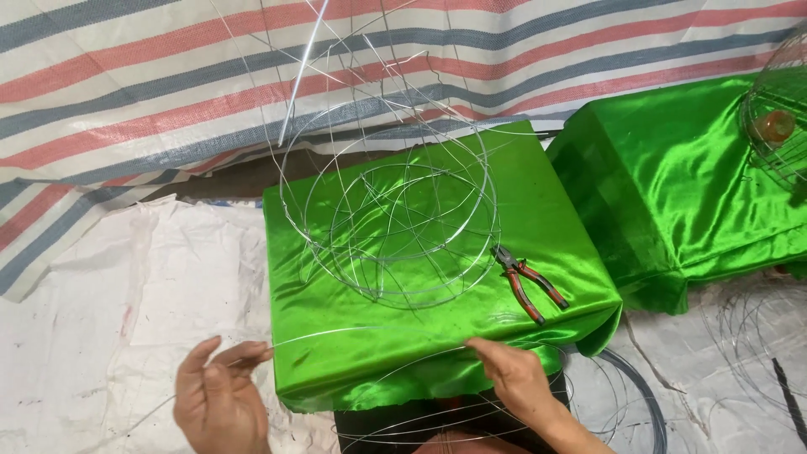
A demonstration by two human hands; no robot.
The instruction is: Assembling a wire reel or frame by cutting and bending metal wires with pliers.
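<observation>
My left hand point(220, 395) pinches one end of a thin silver wire point(361, 334) near the lower left. My right hand point(511, 374) pinches the same wire at the front edge of a box draped in green satin point(437, 328). The wire arcs between both hands across the cloth's front. On top of the box stands a round frame of wire hoops point(395, 210), rising toward the striped tarp. Red-handled pliers point(528, 284) lie on the cloth to the right of the frame, above my right hand.
A second green-draped box point(672, 185) stands at the right, with another wire frame and an orange object point(773, 126) at its far edge. A striped tarp point(168, 76) hangs behind. White sacking point(126, 286) covers the floor; coiled wire point(622, 395) lies lower right.
</observation>
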